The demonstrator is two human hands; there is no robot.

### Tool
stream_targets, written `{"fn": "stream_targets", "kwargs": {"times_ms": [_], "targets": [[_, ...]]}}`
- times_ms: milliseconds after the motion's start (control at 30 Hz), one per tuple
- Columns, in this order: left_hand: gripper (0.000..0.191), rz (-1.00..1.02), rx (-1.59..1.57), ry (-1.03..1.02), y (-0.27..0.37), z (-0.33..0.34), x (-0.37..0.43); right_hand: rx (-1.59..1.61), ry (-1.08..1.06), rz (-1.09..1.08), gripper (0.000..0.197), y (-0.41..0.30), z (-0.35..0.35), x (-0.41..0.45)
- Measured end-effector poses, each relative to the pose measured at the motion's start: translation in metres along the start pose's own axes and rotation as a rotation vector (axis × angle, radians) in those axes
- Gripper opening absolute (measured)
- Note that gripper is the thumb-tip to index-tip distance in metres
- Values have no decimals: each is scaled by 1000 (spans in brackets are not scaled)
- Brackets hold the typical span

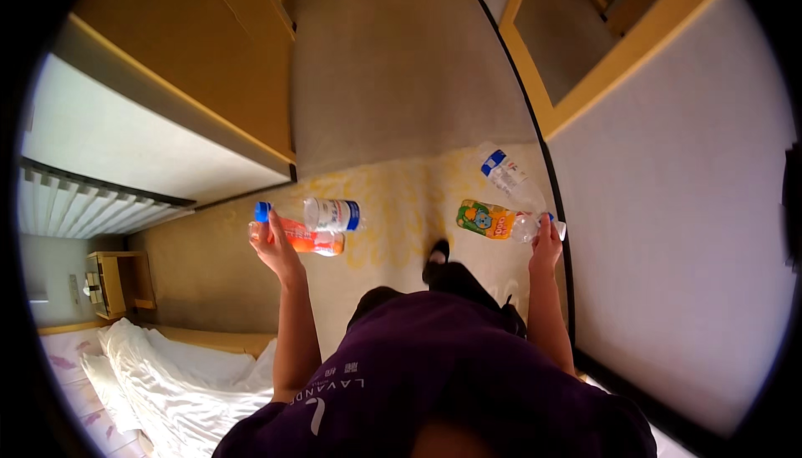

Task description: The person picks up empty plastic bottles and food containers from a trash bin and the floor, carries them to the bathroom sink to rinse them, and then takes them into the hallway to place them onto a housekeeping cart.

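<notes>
My left hand [277, 256] grips two plastic bottles near their neck ends. One bottle [324, 242] has a red-orange label; the other, a clear bottle [331, 215], has a white label with a blue band. A blue cap [263, 210] shows by my fingers; which bottle it closes I cannot tell. On the right, my right hand [547, 245] holds two more by their neck ends. A bottle with an orange and green cartoon label [489, 220] points left, and a clear bottle with a blue-banded label [509, 176] slants up and left. Fingers hide parts of the necks.
Brown carpet [401, 70] with a yellow-patterned section runs ahead. A wooden cabinet [207, 51] stands at upper left. A white wall [670, 207] with a wood-framed mirror [557, 38] lines the right. Rumpled white bedding [182, 389] lies lower left, near a small bedside cabinet [119, 279].
</notes>
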State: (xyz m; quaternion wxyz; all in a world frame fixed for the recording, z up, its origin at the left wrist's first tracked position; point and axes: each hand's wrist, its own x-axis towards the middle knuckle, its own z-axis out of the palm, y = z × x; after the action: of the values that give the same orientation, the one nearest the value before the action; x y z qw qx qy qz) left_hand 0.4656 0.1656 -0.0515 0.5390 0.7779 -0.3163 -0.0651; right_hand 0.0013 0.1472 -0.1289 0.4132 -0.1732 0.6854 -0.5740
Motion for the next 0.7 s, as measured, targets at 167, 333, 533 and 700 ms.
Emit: {"fn": "stream_targets", "kwargs": {"times_ms": [167, 333, 533, 700], "targets": [[35, -60, -38, -21, 25, -22, -22, -117, -39, -107, 25, -58, -6, -14], [36, 16, -11, -70, 31, -22, -24, -417, -27, -435, 38, -88, -8, -17], [36, 103, 37, -77, 38, -11, -8, -651, 178, -776, 37, -115, -19, -72], [37, 76, -441, -92, 37, -10, -24, -441, 170, -860, 32, -73, -53, -67]]}}
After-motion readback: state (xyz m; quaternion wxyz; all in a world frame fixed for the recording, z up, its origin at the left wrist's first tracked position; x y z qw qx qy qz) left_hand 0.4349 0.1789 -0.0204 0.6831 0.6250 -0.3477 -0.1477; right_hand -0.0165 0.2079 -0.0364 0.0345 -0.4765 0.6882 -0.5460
